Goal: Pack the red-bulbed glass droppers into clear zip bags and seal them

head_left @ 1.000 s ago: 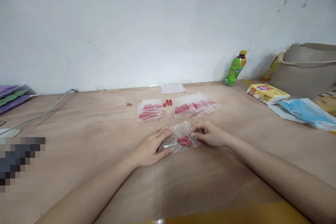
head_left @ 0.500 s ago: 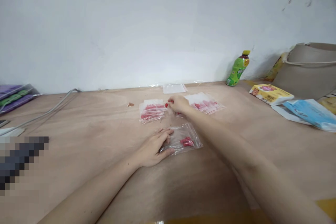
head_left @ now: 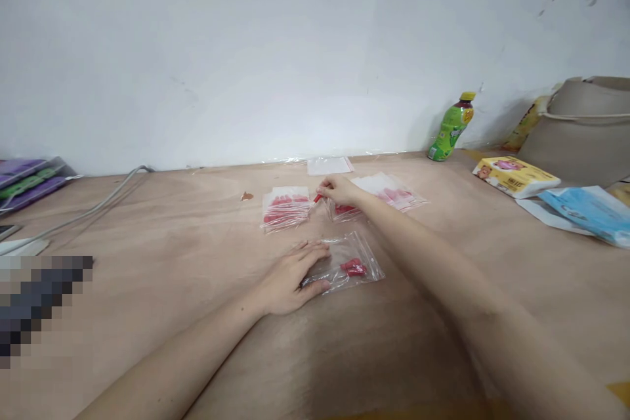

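My left hand [head_left: 295, 277] lies flat with fingers spread, resting on the left edge of a clear zip-lock bag [head_left: 329, 268]. Inside that bag sit some small red pieces [head_left: 353, 267], whose kind I cannot make out. Farther back, my right hand [head_left: 339, 189] pinches a small, narrow red piece [head_left: 317, 198] between thumb and fingertips. To its left is a stack of zip-lock bags with red contents [head_left: 287, 209]. Another spread of such bags [head_left: 394, 193] lies to its right, partly covered by my hand and forearm.
Flat bags [head_left: 329, 165] lie by the wall. Rightward stand a green drink bottle [head_left: 451, 128], a yellow tissue pack [head_left: 515, 175], a blue packet [head_left: 588, 210] and a beige bag [head_left: 581, 131]. A grey cable [head_left: 105, 203] and purple-green packets [head_left: 32, 180] are at left.
The red piece in my right hand now points down and left and shows more of its length. My right hand has shifted very slightly; my left hand stays on the bag.
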Motion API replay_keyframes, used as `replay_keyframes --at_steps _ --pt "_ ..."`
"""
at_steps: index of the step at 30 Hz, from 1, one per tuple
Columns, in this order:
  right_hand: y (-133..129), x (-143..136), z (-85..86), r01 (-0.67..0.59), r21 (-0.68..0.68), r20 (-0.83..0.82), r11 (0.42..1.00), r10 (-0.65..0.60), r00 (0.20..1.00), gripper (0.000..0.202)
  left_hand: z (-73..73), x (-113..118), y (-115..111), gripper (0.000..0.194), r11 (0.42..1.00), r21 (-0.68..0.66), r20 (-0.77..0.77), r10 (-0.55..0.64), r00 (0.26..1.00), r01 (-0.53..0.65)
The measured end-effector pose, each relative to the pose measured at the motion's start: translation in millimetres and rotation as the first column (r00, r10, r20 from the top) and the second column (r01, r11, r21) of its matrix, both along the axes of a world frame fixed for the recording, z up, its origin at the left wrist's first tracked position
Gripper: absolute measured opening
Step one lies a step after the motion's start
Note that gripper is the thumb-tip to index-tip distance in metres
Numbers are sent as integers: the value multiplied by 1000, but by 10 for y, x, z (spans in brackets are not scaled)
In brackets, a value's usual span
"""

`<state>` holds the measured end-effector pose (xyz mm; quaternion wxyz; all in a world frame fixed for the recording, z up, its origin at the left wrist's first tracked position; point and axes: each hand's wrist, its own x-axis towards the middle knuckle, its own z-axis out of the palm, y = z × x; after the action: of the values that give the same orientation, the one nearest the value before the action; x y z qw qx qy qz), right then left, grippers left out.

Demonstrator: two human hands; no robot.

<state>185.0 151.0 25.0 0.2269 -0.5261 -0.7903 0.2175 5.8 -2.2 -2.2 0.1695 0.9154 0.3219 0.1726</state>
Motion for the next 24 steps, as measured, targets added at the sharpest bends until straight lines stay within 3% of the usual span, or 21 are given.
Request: replay_keyframes --at_steps 2,5,7,10,14,19,24 --pt "-114 180 55 33 -5 -237 999 -34 971 18 3 -1 3 43 1000 1 -7 0 1000 0" --pt "-384 542 80 136 -17 -640 991 -115 759 22 -5 0 14 48 1000 16 -38 7 999 -6" --pt "-593 806 28 215 -16 -749 976 -154 644 30 -12 1 22 50 1000 27 -65 7 998 -6" --pt "-877 1140 -133 308 -43 -821 950 -209 532 34 -16 1 28 51 1000 29 -99 11 995 -8" --pt "-1113 1332 -334 352 -130 -808 927 -305 504 36 -16 -5 28 51 1000 31 -99 6 995 -3" --pt "-1167 1262 -416 345 -197 -824 918 -346 449 37 -14 -4 24 50 1000 28 -89 6 996 -4" --pt "-1203 1117 -447 243 -304 -853 921 -377 362 33 -8 2 22 50 1000 25 -99 4 995 -1"
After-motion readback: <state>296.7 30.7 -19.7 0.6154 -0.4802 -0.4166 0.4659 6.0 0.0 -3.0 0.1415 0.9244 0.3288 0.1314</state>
